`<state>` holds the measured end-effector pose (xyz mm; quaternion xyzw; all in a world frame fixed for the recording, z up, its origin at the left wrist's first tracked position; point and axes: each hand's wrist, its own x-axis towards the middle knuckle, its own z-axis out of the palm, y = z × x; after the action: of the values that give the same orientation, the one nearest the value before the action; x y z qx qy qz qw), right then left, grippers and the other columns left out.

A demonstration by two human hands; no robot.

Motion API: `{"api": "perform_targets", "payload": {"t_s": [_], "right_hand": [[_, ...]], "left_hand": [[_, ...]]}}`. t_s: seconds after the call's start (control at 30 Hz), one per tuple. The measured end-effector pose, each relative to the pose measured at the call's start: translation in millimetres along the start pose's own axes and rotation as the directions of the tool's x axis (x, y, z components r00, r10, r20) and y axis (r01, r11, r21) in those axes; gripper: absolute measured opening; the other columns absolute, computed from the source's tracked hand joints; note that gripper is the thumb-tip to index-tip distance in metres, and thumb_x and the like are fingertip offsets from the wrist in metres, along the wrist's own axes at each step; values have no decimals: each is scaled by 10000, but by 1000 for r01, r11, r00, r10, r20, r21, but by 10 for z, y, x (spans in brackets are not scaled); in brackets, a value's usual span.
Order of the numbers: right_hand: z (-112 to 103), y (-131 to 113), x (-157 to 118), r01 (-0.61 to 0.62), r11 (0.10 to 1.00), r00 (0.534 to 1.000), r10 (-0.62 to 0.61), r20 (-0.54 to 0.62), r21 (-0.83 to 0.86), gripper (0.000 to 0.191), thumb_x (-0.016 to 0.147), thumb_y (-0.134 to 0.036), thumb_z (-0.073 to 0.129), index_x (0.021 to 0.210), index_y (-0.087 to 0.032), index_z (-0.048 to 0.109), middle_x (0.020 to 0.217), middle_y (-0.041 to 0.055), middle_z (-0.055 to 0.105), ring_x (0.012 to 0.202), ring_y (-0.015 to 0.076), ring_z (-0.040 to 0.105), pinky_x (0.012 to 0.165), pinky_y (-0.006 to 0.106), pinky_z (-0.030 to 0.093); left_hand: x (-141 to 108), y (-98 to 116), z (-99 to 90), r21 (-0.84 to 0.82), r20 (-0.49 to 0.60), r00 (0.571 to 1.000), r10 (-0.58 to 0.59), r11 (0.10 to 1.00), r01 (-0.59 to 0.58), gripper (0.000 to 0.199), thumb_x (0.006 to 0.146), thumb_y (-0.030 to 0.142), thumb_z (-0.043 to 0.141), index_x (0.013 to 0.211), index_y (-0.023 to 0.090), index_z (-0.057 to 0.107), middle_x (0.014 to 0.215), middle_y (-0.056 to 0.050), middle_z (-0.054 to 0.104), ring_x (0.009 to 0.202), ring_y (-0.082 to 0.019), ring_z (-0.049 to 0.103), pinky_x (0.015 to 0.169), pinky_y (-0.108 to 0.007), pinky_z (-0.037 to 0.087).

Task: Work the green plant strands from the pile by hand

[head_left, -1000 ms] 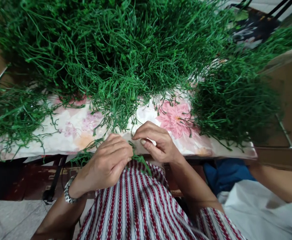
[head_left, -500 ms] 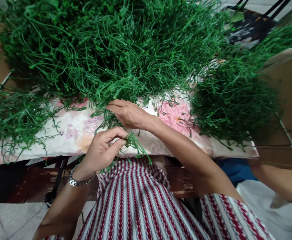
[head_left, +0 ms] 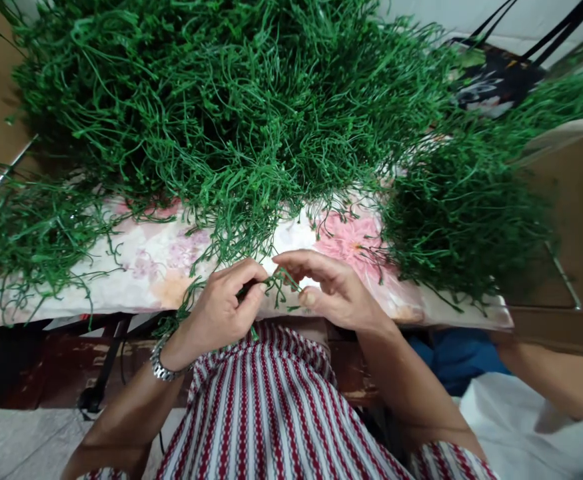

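Note:
My left hand (head_left: 228, 303), with a metal watch on the wrist, pinches a small bunch of green stems (head_left: 277, 281) near the table's front edge. Facing it from the right, my right hand (head_left: 331, 288) has its thumb and fingers apart, curved around the free ends of that bunch. Behind both hands rises a large heap of green artificial-looking stems (head_left: 231, 100), spilling forward onto the floral cloth (head_left: 166, 267).
A smaller pile of stems (head_left: 451, 220) lies at the right beside a cardboard box (head_left: 578, 233). Another pile (head_left: 41, 233) is at the left. A dark floral bag (head_left: 496, 80) stands at the back right. A person's arm (head_left: 556, 373) shows at the lower right.
My right hand has moved from the heap's front edge toward me and to the right, and its fingers have spread. My left hand has shifted slightly right, still pinching the bunch.

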<state>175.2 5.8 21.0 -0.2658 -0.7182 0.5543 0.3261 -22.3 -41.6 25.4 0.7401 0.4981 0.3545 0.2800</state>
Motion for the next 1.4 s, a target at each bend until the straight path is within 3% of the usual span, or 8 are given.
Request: {"api": "perform_targets", "payload": {"t_s": [0.07, 0.23, 0.53, 0.73, 0.87, 1.1, 1.23, 1.4], "right_hand": [[67, 6, -42, -11, 998, 1000, 12, 7, -55, 410, 830, -356, 586, 1193, -173, 536, 1086, 74, 605, 936, 142, 572, 823, 284, 463], [179, 48, -46, 62, 988, 989, -80, -122, -144, 189, 848, -243, 567, 1001, -144, 618, 893, 52, 615, 832, 121, 576, 773, 265, 451], [234, 60, -109, 45, 935, 972, -121, -199, -352, 112, 878, -214, 489, 899, -141, 570, 803, 45, 561, 762, 128, 518, 703, 265, 413], [181, 26, -153, 10, 906, 997, -40, -61, -422, 108, 902, -217, 411, 852, -155, 484, 739, 15, 479, 681, 113, 442, 639, 239, 365], [148, -12, -203, -36, 910, 996, 68, 63, -413, 84, 907, -201, 389, 842, -168, 430, 680, -26, 430, 594, 81, 393, 579, 202, 322], [145, -152, -354, -21, 833, 931, 218, 291, -553, 102, 913, -207, 371, 833, -172, 423, 620, -30, 432, 541, 86, 400, 518, 209, 262], [153, -211, -436, 39, 830, 891, 223, 395, -556, 131, 928, -231, 348, 870, -167, 447, 666, 3, 515, 565, 100, 435, 545, 228, 300], [172, -261, -458, 83, 842, 877, 192, 440, -533, 162, 930, -238, 343, 817, -174, 439, 631, -5, 508, 522, 102, 416, 522, 245, 301]], "left_hand": [[1, 16, 23, 1, 4, 1000, 24, 1000, -24, 96, 814, 98, 451, 786, 173, 505, 739, 4, 554, 677, -108, 523, 637, -231, 408], [-14, 21, 77, 123, -13, 995, 103, 987, -100, 107, 815, 82, 451, 799, 175, 500, 756, -5, 555, 708, -116, 539, 662, -236, 417], [-17, 38, 166, 380, 63, 987, 147, 911, -159, 160, 832, 89, 401, 755, 175, 511, 686, -11, 507, 649, -135, 499, 617, -257, 392], [-3, 12, 97, 445, 132, 967, 218, 859, -254, 202, 733, 6, 410, 689, 180, 504, 638, 2, 482, 614, -128, 461, 594, -263, 354], [-12, 12, 6, 452, 223, 926, 304, 809, -375, 224, 697, -21, 399, 664, 180, 493, 614, 6, 460, 595, -132, 420, 569, -280, 313], [-121, 34, -134, 348, 432, 820, 375, 769, -536, 219, 690, -9, 394, 682, 188, 488, 591, 12, 435, 565, -137, 376, 550, -295, 283], [-181, 90, -168, 287, 523, 765, 375, 768, -573, 209, 669, -1, 396, 660, 192, 475, 587, 11, 451, 552, -140, 378, 538, -295, 300], [-205, 167, -167, 236, 572, 727, 378, 774, -588, 191, 658, 17, 394, 665, 194, 468, 592, 8, 484, 547, -146, 411, 513, -300, 298]]}}
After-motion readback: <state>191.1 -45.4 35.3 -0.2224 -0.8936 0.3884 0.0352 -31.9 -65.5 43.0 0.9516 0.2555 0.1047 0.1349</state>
